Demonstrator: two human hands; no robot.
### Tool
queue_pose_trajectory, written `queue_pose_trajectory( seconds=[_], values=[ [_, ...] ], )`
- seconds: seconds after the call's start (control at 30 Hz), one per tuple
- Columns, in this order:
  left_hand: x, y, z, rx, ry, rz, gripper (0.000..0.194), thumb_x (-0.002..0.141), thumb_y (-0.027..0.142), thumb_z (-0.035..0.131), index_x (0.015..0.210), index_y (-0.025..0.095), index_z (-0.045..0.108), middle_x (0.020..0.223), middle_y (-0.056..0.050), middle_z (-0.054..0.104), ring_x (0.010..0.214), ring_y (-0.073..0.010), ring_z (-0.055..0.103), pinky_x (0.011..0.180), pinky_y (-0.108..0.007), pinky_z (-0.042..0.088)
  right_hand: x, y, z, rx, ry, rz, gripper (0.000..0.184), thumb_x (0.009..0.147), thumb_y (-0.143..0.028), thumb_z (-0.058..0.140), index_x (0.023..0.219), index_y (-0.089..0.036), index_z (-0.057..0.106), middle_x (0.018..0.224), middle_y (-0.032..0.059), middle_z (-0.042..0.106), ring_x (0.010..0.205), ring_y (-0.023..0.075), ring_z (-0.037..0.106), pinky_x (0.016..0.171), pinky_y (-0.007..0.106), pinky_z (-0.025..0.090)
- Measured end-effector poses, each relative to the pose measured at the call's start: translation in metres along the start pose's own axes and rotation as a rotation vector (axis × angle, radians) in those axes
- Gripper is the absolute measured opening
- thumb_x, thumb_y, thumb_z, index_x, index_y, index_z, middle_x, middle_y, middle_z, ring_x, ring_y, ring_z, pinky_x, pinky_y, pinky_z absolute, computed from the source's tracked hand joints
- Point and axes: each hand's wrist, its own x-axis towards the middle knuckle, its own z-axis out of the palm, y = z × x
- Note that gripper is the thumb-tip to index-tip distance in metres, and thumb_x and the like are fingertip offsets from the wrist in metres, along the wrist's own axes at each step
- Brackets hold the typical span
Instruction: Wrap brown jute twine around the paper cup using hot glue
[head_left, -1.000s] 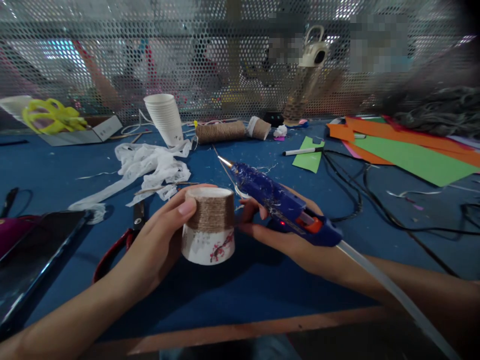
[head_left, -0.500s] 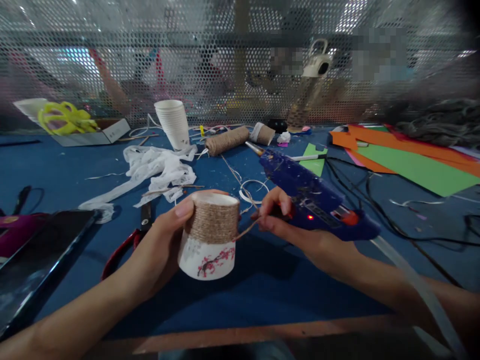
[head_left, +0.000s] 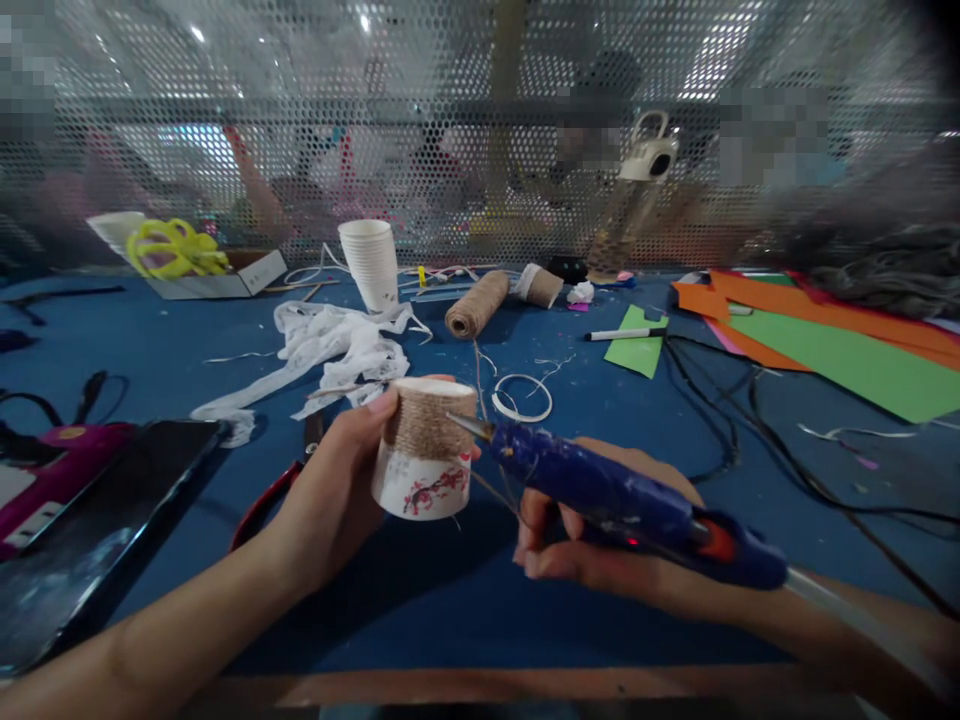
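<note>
My left hand point(head_left: 337, 500) is wrapped round an upside-down paper cup point(head_left: 424, 448) whose upper half is wound with brown twine; the lower part is white with a red flower print. My right hand point(head_left: 592, 545) grips a blue hot glue gun point(head_left: 630, 495) with an orange trigger part and a clear glue stick at the back. Its metal nozzle touches the twine on the cup's right side. A strand of twine runs from the cup back to a twine spool point(head_left: 478, 305) lying on the blue table point(head_left: 465, 600).
A stack of white cups point(head_left: 370, 264), crumpled white strips point(head_left: 337, 345), yellow scissors point(head_left: 176, 250), a marker point(head_left: 626, 333), green and orange paper sheets point(head_left: 832, 335), black cables point(head_left: 750, 420), red-handled pliers point(head_left: 262, 500) and a dark tablet point(head_left: 97, 530) lie around. A perforated metal screen point(head_left: 450, 130) closes the back.
The glue gun came down from pointing away over the table and its nozzle now meets the twine on the cup. The cup has shifted slightly away from me.
</note>
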Motion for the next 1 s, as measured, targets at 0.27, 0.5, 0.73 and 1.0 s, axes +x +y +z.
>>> queue_pose_trajectory(
  seconds=[0.27,0.5,0.73,1.0],
  values=[
    [0.002,0.003,0.000,0.028,0.062,0.033,0.037,0.080,0.042,0.068,0.107,0.018,0.074,0.085,-0.007,0.079,0.078,-0.0247,0.073,0.066,-0.031,0.057,0.001,0.008,-0.013,-0.099,0.159,-0.105,0.018,0.076,-0.018,0.080,0.075,-0.025,0.063,0.092,-0.0004,0.066,0.074,0.0152,0.067,0.063,0.027,0.056],
    [0.001,0.003,-0.002,0.040,0.147,0.057,0.039,0.088,0.040,0.055,0.112,0.014,0.072,0.088,-0.009,0.079,0.086,-0.0281,0.075,0.072,-0.036,0.060,0.002,-0.001,-0.010,0.019,0.117,0.258,0.033,0.076,-0.049,0.077,0.073,-0.020,0.063,0.059,-0.0031,0.058,0.042,0.0068,0.046,0.037,0.019,0.038],
    [0.004,0.005,0.001,-0.011,0.206,0.140,0.035,0.089,0.037,0.053,0.100,0.013,0.076,0.086,-0.009,0.080,0.078,-0.0259,0.076,0.068,-0.035,0.062,0.003,-0.004,-0.010,-0.242,0.053,0.154,0.024,0.087,-0.040,0.067,0.073,-0.022,0.061,0.058,-0.0020,0.057,0.047,0.0111,0.050,0.040,0.024,0.038],
    [0.004,0.005,0.002,-0.030,0.156,0.164,0.032,0.082,0.038,0.063,0.098,0.015,0.079,0.085,-0.008,0.080,0.076,-0.0264,0.074,0.065,-0.037,0.062,0.005,-0.006,-0.010,-0.276,0.077,0.087,0.027,0.087,-0.028,0.062,0.065,-0.023,0.048,0.060,-0.0029,0.052,0.050,0.0116,0.046,0.047,0.026,0.041]
  ],
)
